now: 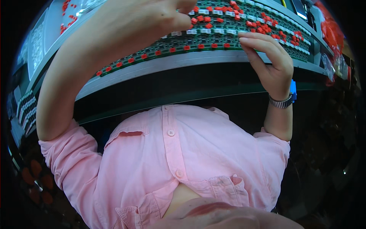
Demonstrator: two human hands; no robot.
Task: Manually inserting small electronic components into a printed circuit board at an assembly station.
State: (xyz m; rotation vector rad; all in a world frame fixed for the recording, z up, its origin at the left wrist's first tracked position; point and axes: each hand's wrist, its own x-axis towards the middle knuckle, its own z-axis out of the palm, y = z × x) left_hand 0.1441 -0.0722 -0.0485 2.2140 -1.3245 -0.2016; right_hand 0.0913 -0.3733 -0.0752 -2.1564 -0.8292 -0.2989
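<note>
My left hand (181,14) reaches over the far rows of green circuit boards (187,39), its upper part cut off by the top edge. Its fingers look curled in; whatever they may hold is hidden. Above the right half of the boards hovers my right hand (272,57), fingers long and slightly bent, thumb a little apart, with nothing visible between them. Small red plastic parts (263,28) lie scattered over the boards. Along the near edge, single red parts (201,46) sit in a spaced row. White connectors (217,31) run in lines across the boards.
A pale metal rail (183,61) borders the boards on my side. At far left stands a clear tray (38,49) of small pale parts, beside a container with loose red parts (68,26). Red plastic bags (332,32) hang at far right. Stacked board strips (26,110) lie lower left.
</note>
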